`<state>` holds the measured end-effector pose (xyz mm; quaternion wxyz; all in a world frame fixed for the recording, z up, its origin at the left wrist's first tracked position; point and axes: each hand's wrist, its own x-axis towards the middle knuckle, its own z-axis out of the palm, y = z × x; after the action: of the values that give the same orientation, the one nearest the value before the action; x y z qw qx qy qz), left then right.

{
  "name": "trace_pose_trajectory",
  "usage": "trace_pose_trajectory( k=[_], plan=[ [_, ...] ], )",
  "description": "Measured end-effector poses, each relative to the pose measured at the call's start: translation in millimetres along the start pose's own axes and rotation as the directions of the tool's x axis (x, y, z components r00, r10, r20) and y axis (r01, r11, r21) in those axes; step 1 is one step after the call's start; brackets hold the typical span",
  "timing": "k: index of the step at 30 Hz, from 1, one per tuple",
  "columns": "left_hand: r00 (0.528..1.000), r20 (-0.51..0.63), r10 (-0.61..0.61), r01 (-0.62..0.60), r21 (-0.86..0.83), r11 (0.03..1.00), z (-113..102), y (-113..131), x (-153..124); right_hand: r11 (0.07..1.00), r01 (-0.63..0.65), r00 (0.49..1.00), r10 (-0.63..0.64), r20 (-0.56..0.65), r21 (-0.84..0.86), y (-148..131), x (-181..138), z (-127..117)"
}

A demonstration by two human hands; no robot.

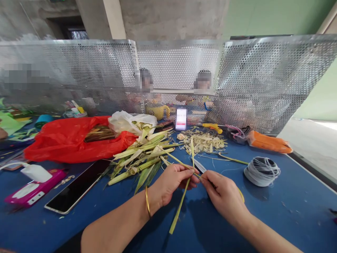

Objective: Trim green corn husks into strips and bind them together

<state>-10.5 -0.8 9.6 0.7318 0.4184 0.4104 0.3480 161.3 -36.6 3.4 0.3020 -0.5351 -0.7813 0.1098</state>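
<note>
My left hand (pixel 181 178), with a gold bangle on the wrist, pinches crossed green-yellow leaf strips (pixel 180 208) between thumb and fingers. One strip stands up past the thumb and hangs down toward the front; another runs off to the upper left. The fingers of my right hand (pixel 220 189) are closed at the right end of the crossing strip, close to my left fingertips. Behind the hands shows a metal blade (pixel 199 166), and a yellow curved edge (pixel 241 195) peeks out beside my right hand; what lies between is hidden.
Left of the hands lies a pile of leaf strips (pixel 147 154), by a red plastic bag (pixel 63 140) and a black phone (pixel 79 186). Leaf scraps (pixel 205 140) lie behind, near a lit phone (pixel 181 118). A grey thread ball (pixel 262 171) sits right. A perforated metal screen (pixel 179 58) borders the table.
</note>
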Motion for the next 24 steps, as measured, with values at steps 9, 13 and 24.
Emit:
trace_pose_trajectory(
  k=[9, 13, 24],
  plan=[
    [0.987, 0.157, 0.032, -0.049, 0.111, 0.993, -5, 8, -2, 0.998, 0.050, 0.992, -0.054, -0.114, -0.034, 9, 5, -3],
    [0.995, 0.047, 0.092, -0.095, 0.061, 0.994, -15, 15, 3, 0.978, 0.148, 0.951, -0.181, -0.250, -0.143, 12, 11, -16],
    [0.976, 0.213, -0.036, -0.004, 0.185, 0.983, -17, 19, -4, 0.889, 0.353, 0.913, -0.396, -0.102, -0.293, 12, 13, -21]
  ],
)
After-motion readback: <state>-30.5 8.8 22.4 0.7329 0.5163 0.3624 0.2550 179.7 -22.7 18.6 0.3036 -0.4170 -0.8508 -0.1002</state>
